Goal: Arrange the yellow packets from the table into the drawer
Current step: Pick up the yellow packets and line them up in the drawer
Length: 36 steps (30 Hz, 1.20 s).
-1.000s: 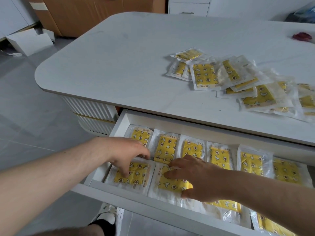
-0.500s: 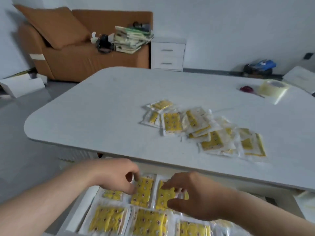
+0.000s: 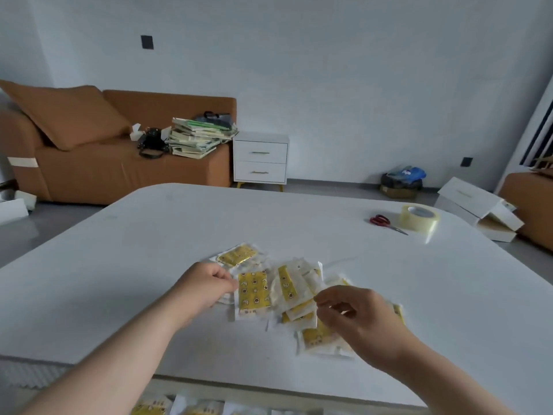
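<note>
Several yellow packets [image 3: 254,290] in clear wrappers lie in a loose pile on the white table [image 3: 134,265]. My left hand [image 3: 205,287] is at the pile's left edge, fingers curled and pinching the wrapper edge of a flat yellow packet. My right hand [image 3: 359,319] hovers over the right side of the pile with loosely curled fingers, and I see nothing gripped in it. At the bottom edge, below the table's front, a strip of the open drawer shows with packets in it [image 3: 149,408].
Red-handled scissors [image 3: 381,220] and a roll of clear tape [image 3: 419,218] lie at the table's far right. Beyond the table stand a brown sofa [image 3: 89,163] with stacked books and a white nightstand [image 3: 260,161]. White boxes [image 3: 478,208] sit on the floor at right.
Both hands have left the drawer and moved up onto the table to the packet pile. The view has tilted up, so the drawer is almost out of sight.
</note>
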Tool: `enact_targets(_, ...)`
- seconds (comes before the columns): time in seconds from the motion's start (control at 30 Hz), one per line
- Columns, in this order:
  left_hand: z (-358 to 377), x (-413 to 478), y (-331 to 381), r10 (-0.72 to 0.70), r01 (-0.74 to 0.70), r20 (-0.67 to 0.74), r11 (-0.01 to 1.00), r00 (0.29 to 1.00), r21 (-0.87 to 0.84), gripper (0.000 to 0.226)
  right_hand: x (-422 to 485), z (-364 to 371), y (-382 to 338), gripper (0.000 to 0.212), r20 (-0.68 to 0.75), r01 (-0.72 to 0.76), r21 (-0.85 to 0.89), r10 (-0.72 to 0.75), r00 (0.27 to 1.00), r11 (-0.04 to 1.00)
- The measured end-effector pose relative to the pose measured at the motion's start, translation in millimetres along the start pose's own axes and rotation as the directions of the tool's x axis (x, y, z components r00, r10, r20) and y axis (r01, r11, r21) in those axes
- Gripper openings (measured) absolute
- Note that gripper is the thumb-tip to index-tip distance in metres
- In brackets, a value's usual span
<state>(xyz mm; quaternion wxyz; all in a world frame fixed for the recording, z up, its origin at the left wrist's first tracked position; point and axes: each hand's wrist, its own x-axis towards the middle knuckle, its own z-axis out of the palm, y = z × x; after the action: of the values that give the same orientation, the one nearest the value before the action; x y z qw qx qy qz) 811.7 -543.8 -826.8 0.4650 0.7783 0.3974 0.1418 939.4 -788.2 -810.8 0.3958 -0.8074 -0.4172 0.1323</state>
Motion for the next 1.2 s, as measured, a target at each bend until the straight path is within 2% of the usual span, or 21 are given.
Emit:
enact_targets(0.07,4.0,19.5,-3.7,0.016,0.0,-0.157,0.995,0.988,0.102,0.019,22.4,5.8,3.4,0.016,-0.06,-0.043,-0.082,0.039,0.997,0.996)
enact_targets(0.13,13.3,26.4,-1.9,0.028,0.041,-0.241,0.96,0.97,0.278,0.027,45.4,16.6,6.5,0.023,-0.103,-0.07,-0.184,0.052,0.993,0.98)
enact_targets(0.2,29.8,29.3,0.7,0.027,0.085,-0.258,0.906,0.966,0.415,0.044,64.8,30.8,9.4,0.031,-0.081,-0.062,-0.331,0.037,0.996,0.942)
enact_targets(0.27,47.2,30.6,2.2,0.017,0.128,-0.247,0.819,0.969,0.559,0.08,75.4,44.1,11.7,0.035,-0.004,-0.057,-0.476,0.062,0.998,0.878)
enact_targets(0.3,53.3,31.0,2.0,0.034,0.131,-0.243,0.767,0.969,0.629,0.091,76.7,48.7,12.9,0.036,0.027,-0.054,-0.526,0.08,0.996,0.849)
enact_targets(0.37,56.1,31.8,1.5,0.056,0.123,-0.232,0.714,0.971,0.69,0.098,75.0,52.0,16.5,0.038,0.042,-0.045,-0.572,0.084,0.996,0.819)
enact_targets(0.5,44.0,36.2,-0.7,-0.001,0.11,-0.164,0.744,0.987,0.659,0.096,72.5,44.9,19.5,0.037,0.021,-0.058,-0.57,0.085,0.996,0.819)
enact_targets(0.6,38.1,36.7,0.0,-0.013,0.109,-0.157,0.775,0.988,0.622,0.089,76.5,47.2,15.2,0.043,-0.063,-0.148,-0.558,0.136,0.989,0.817)
enact_targets(0.7,36.8,38.7,-1.1,-0.007,0.105,-0.16,0.781,0.987,0.615,0.067,81.7,54.9,6.9,0.054,-0.174,-0.241,-0.556,0.173,0.97,0.796)
enact_targets(0.77,34.8,38.8,-1.5,-0.002,0.101,-0.161,0.789,0.987,0.606,0.05,83.7,58.5,5.2,0.059,-0.196,-0.277,-0.529,0.203,0.959,0.802)
enact_targets(0.87,30.3,37.9,-0.8,0.005,0.105,-0.171,0.77,0.985,0.63,0.04,84.4,56.4,8.0,0.062,-0.207,-0.321,-0.428,0.254,0.945,0.845)
enact_targets(0.97,23.6,38.6,0.7,0.022,0.105,-0.178,0.737,0.984,0.668,0.037,84.6,48.0,9.6,0.056,-0.254,-0.319,-0.458,0.222,0.941,0.829)
enact_targets(1.03,19.2,39.9,1.4,0.009,0.091,-0.153,0.768,0.988,0.634,0.037,85.0,44.5,10.4,0.051,-0.265,-0.314,-0.489,0.205,0.942,0.814)
enact_targets(1.2,12.3,43.9,-1.5,-0.062,0.086,-0.063,0.831,0.996,0.55,0.06,83.8,46.1,10.3,0.042,-0.256,-0.282,-0.532,0.165,0.952,0.799)
